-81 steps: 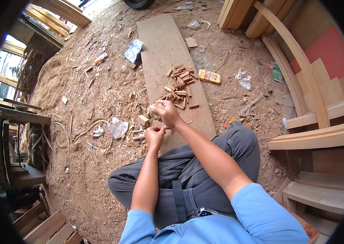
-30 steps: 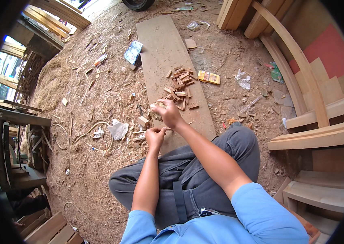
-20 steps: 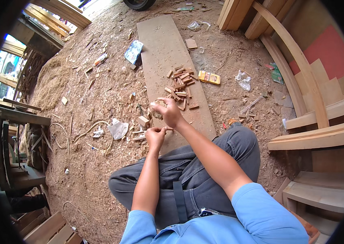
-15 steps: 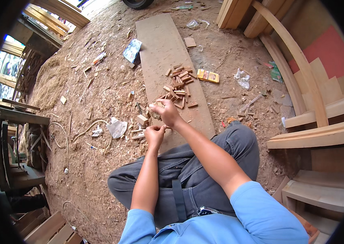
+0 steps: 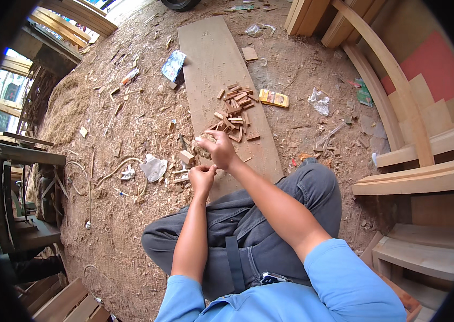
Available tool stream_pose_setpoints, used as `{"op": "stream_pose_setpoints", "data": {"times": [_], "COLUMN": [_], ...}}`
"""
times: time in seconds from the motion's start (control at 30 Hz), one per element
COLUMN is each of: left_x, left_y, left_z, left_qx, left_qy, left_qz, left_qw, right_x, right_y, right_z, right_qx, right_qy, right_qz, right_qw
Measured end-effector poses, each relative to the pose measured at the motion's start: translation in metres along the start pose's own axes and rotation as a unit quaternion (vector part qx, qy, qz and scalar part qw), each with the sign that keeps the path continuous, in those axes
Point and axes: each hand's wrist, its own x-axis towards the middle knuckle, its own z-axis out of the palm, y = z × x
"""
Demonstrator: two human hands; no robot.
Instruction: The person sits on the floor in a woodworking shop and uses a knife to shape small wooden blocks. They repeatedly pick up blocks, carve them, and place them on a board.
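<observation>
Over the near end of a long brown board (image 5: 211,59), my two hands work close together. My right hand (image 5: 221,148) is above and slightly farther out, its fingers curled and pointing left; what they hold, if anything, is not clear. Just below it, my left hand (image 5: 202,177) is closed in a pinch, thumb toward the right wrist, and anything in it is too small to name. Beyond the right hand, a pile of small reddish-brown wooden blocks (image 5: 238,104) lies loosely on the board. A paler wood block (image 5: 186,156) rests on the ground left of my hands.
Shavings and scraps cover the ground. A yellow packet (image 5: 273,98) lies right of the board, a blue-white packet (image 5: 173,65) at its left edge. A pale cable (image 5: 125,162) curls near a white scrap (image 5: 154,168). Timber pieces (image 5: 415,177) stand right; a dark wooden frame (image 5: 23,155) stands left.
</observation>
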Motion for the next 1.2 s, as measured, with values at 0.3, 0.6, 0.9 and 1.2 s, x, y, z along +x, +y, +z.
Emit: {"op": "stream_pose_setpoints", "data": {"times": [0.3, 0.6, 0.9, 1.2], "left_x": [-0.001, 0.007, 0.004, 0.001], "left_y": [0.003, -0.015, -0.015, -0.012], "left_z": [-0.001, 0.009, 0.011, 0.008], "left_qx": [0.013, -0.048, -0.019, 0.005], "left_qy": [0.000, -0.010, -0.004, 0.015], "left_qz": [0.020, 0.036, 0.048, 0.054], "left_qw": [1.000, 0.998, 0.999, 0.998], "right_x": [0.001, 0.010, 0.000, 0.004], "right_y": [-0.002, 0.017, 0.005, 0.019], "right_z": [-0.004, -0.006, -0.001, -0.009], "right_qx": [-0.007, -0.173, 0.006, -0.037], "right_qy": [0.019, 0.075, 0.046, -0.005], "right_qz": [0.038, -0.020, 0.063, 0.061], "right_qw": [0.999, 0.982, 0.997, 0.997]}}
